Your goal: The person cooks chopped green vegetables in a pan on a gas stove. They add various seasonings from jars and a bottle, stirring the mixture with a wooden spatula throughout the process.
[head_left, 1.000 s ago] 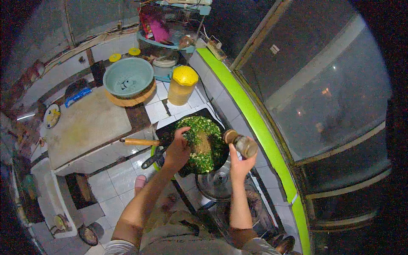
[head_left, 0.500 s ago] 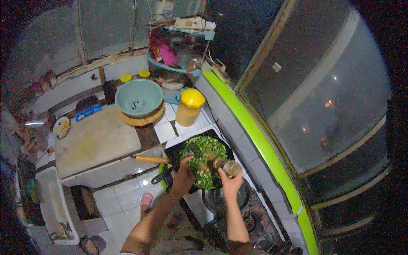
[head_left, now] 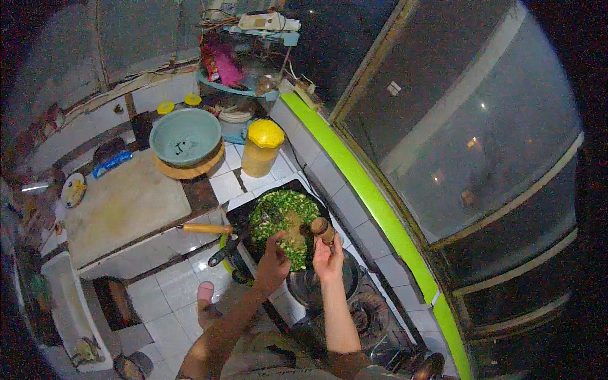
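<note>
A dark pan (head_left: 239,217) on the stove holds chopped greens (head_left: 269,209) with a patch of brown seasoning on them. My right hand (head_left: 329,258), at the pan's right side, is wrapped round a small jar (head_left: 322,229) with a brown top end. Over the near edge of the greens is my left hand (head_left: 272,265), its fingers bent together; whatever they pinch, if anything, is too small to make out. A utensil with a wooden handle (head_left: 206,228) sticks out over the pan's left side. Below it extends the pan's black handle (head_left: 221,254).
A glass lid or pan (head_left: 310,288) and a burner (head_left: 370,313) are nearer me. Behind the pan stands a tall container with a yellow lid (head_left: 261,152). A blue-green basin (head_left: 185,136) rests on a round wooden board, beside a large cutting board (head_left: 126,202).
The jar, earlier tipped toward the greens, is now turned more upright and sits at the pan's edge. My left hand stays over the greens. The whole view has shifted somewhat.
</note>
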`<state>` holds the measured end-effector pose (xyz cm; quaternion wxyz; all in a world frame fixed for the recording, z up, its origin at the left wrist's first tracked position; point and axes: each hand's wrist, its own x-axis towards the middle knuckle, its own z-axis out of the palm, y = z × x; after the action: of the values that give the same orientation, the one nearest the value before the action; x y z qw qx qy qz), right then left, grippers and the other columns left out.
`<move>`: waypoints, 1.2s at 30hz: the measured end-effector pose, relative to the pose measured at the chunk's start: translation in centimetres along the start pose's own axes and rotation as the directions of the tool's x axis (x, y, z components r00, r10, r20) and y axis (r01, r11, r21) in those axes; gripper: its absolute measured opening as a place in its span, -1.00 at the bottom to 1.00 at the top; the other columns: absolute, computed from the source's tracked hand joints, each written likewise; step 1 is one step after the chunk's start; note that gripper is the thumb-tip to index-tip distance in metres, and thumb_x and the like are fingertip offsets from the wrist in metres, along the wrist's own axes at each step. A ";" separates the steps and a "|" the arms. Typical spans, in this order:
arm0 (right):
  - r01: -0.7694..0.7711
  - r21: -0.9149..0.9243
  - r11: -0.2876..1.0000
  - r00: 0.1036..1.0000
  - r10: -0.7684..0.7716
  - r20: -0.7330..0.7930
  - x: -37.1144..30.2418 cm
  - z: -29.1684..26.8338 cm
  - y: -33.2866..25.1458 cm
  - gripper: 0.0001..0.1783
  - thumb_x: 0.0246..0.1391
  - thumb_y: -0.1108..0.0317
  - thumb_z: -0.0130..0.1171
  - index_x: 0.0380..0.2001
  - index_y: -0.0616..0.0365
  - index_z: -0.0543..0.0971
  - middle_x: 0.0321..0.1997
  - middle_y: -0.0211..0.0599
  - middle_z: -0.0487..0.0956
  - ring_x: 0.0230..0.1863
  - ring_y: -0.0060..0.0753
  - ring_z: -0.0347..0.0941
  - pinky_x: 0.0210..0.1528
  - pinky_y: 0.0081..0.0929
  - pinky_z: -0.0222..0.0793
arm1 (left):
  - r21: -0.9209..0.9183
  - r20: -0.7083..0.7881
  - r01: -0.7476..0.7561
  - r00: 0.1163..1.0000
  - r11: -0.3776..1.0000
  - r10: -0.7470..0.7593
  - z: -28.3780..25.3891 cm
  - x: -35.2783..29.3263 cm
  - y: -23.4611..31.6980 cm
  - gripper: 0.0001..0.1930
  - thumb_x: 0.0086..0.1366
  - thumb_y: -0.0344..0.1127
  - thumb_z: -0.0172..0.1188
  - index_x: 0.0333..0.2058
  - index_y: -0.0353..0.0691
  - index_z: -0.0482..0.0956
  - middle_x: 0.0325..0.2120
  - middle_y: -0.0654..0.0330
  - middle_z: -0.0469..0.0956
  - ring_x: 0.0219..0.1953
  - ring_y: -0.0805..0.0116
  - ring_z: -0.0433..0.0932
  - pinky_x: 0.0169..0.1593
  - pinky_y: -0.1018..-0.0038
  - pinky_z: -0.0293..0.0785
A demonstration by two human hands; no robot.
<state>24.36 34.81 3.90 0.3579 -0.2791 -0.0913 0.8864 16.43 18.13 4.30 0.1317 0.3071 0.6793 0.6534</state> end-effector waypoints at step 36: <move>0.660 -0.742 -0.114 0.619 -0.477 0.624 -3.2 7.1 2.8 -0.42 -0.10 0.42 0.38 0.01 0.23 0.38 -0.07 -0.16 0.52 -0.09 -0.39 0.48 -0.03 -0.45 0.40 | 0.017 0.098 -0.141 0.986 0.990 0.138 0.0 5.4 -2.7 -0.34 0.07 -0.54 0.09 0.16 0.08 0.17 -0.57 0.24 0.34 -0.49 0.32 0.45 -0.37 0.40 0.36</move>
<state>20.63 30.87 10.20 0.4407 -0.2971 -0.7480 0.3975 11.62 21.42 2.88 0.1146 0.3865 0.6567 0.6374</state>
